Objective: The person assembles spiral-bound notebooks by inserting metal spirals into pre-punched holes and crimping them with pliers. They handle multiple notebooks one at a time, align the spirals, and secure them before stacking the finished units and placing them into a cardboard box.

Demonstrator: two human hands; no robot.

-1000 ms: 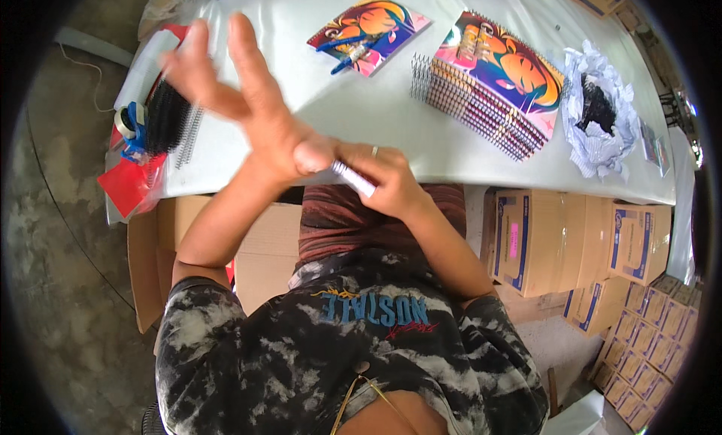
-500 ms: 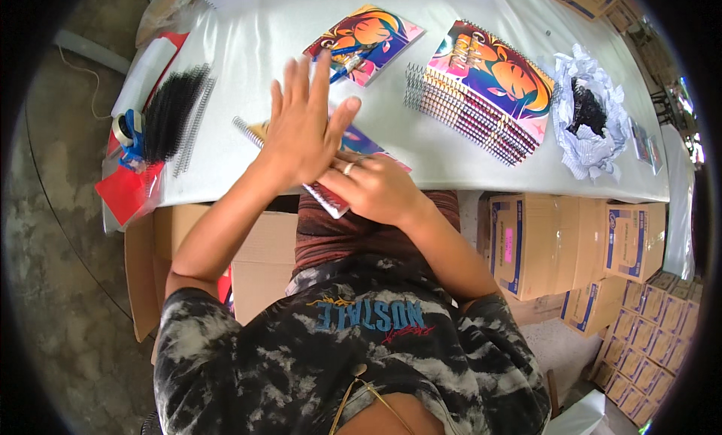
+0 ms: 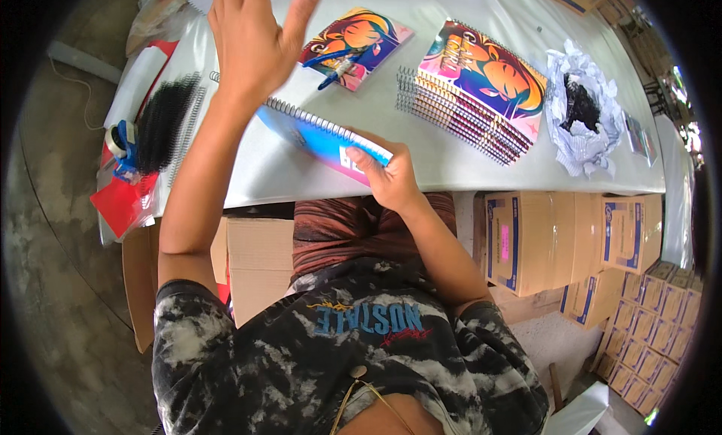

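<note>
Presently right grip [image 3: 394, 182] clasps blue notebook [image 3: 312, 138]; left hand [image 3: 257, 48] splayed, screening some table [image 3: 244, 172]; pens [image 3: 335, 75], notebook stack [image 3: 481, 97] beyond.

A rectangular blue, pink and white spiral-bound paper notebook [image 3: 316, 143] sits tilted at near centre, gripped at its right end; its grey coil lines the far edge, slanting from far left to near right.

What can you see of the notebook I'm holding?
The notebook has a blue face, pinkish along its lower edge, and a metallic-looking coil along the top. It looks closed, tilted over the table. The right hand holds its right end, thumb on the face; the left wrist hides part of its left end.
</note>
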